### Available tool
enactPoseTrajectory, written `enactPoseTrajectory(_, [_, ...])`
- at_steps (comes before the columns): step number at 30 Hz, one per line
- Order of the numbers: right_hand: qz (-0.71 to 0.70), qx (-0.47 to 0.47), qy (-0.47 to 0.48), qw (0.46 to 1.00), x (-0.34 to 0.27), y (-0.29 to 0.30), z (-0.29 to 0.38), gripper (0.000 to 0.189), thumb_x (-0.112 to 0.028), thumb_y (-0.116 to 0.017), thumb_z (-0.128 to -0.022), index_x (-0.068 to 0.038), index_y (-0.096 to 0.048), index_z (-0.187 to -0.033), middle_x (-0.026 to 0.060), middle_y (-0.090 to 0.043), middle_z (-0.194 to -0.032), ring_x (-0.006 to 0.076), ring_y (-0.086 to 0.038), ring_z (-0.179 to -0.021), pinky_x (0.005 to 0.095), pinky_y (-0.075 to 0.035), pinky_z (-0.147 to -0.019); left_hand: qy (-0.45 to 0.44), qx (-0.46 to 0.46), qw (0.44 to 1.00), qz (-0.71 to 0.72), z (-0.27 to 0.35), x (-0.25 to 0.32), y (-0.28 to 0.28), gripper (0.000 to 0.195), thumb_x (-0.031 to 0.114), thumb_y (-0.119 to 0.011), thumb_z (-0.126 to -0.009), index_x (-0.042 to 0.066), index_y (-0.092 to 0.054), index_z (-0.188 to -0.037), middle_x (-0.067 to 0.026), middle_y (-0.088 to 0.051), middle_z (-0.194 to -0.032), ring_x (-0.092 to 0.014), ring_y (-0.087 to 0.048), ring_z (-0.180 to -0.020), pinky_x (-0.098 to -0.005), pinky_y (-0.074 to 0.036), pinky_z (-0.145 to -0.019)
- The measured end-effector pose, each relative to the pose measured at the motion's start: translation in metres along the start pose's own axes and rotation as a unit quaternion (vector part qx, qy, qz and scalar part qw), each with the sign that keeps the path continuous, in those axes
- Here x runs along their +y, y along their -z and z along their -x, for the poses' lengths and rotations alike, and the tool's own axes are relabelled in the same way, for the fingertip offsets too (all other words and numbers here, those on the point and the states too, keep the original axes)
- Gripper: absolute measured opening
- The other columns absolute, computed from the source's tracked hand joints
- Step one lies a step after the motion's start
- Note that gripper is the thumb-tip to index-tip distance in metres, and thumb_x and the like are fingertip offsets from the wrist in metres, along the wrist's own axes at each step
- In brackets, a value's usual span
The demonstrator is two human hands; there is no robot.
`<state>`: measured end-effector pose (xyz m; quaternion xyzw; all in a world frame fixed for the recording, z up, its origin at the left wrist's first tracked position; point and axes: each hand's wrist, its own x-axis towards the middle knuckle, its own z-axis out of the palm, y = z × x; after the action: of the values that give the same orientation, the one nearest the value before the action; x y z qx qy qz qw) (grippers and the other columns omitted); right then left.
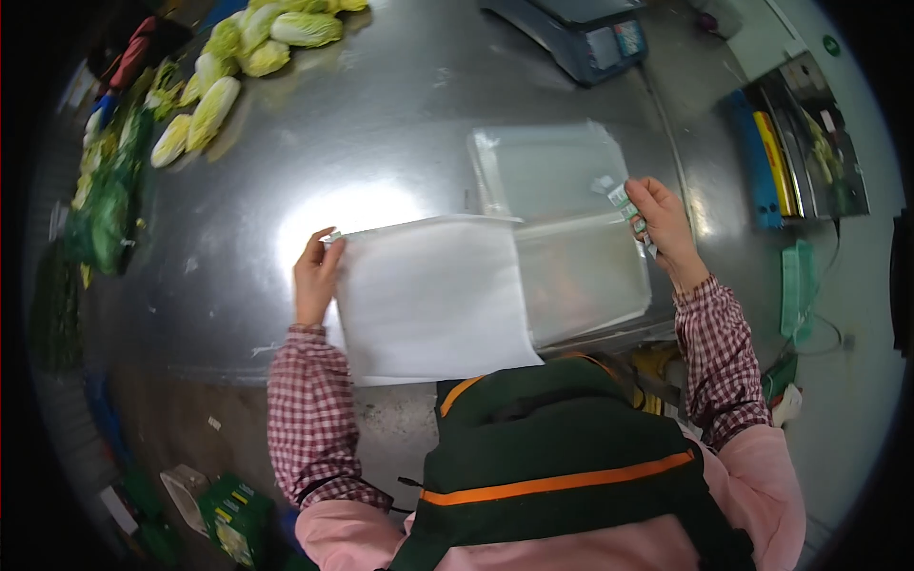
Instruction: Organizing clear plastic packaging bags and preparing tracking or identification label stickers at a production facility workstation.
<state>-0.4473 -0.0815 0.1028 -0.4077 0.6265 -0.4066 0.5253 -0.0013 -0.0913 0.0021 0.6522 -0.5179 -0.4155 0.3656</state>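
A stack of white sheets or bags point(435, 300) lies at the near edge of the metal table point(300, 157). My left hand point(321, 275) pinches its far left corner between thumb and fingers. In my right hand point(660, 221) is a strip of small green-and-white labels point(628, 210), gripped near its top and hanging over the right edge of the clear plastic bags. Those clear plastic bags point(585, 278) lie flat in a pile to the right of the white stack, which touches them. A second part of the clear pile point(557, 168) reaches farther back.
Napa cabbages point(214, 114) are heaped at the back left, beside bagged green vegetables point(107, 221). A weighing scale point(578, 43) stands at the back. A film-wrapping machine point(800, 150) and a green plastic basket point(797, 289) are at the right.
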Motion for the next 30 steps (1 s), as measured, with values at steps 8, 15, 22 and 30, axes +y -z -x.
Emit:
enactPoseTrajectory(8, [0.165,0.081,-0.118,0.976,0.131,0.069,0.017,0.038,-0.036,-0.062,-0.084,0.002,-0.06,-0.082,0.0054,-0.059,-0.071,0.0141,-0.055,-0.065,0.0286,-0.045,-0.058,-0.422,-0.274,0.862,-0.064,0.058,0.061,-0.178,0.03,0.018,-0.067,-0.075,0.007,-0.058,-0.101,-0.01,-0.06,-0.095,-0.028,-0.055,-0.088,-0.0378,-0.044,-0.078])
enactPoseTrajectory(15, [0.463,0.052,-0.05,0.883,0.136,0.096,0.015,0.037,-0.035,-0.062,-0.084,0.001,-0.061,-0.078,0.0054,-0.058,-0.067,0.0141,-0.055,-0.062,0.029,-0.044,-0.057,-0.364,-0.31,0.873,-0.098,0.063,0.04,-0.258,0.018,0.021,-0.067,-0.076,0.006,-0.061,-0.067,-0.0074,-0.055,-0.068,-0.029,-0.054,-0.073,-0.0378,-0.042,-0.072])
enactPoseTrajectory(22, [0.001,0.132,-0.122,0.984,0.081,0.11,0.043,0.03,-0.026,-0.061,-0.084,0.003,-0.058,-0.089,0.0056,-0.061,-0.075,0.015,-0.057,-0.067,0.0284,-0.045,-0.06,-0.139,0.033,0.988,0.059,0.063,0.093,-0.236,0.028,0.013,-0.062,-0.08,0.001,-0.053,-0.103,-0.0141,-0.057,-0.096,-0.028,-0.055,-0.084,-0.035,-0.044,-0.073])
enactPoseTrajectory(30, [0.304,0.092,-0.106,0.942,0.136,0.101,0.015,0.028,-0.02,-0.063,-0.082,0.0,-0.053,-0.099,0.0048,-0.058,-0.076,0.0115,-0.054,-0.069,0.0266,-0.043,-0.057,-0.323,-0.428,0.829,-0.162,0.059,0.029,-0.259,0.031,0.022,-0.067,-0.076,0.006,-0.056,-0.101,-0.0077,-0.055,-0.094,-0.025,-0.051,-0.091,-0.0377,-0.04,-0.079])
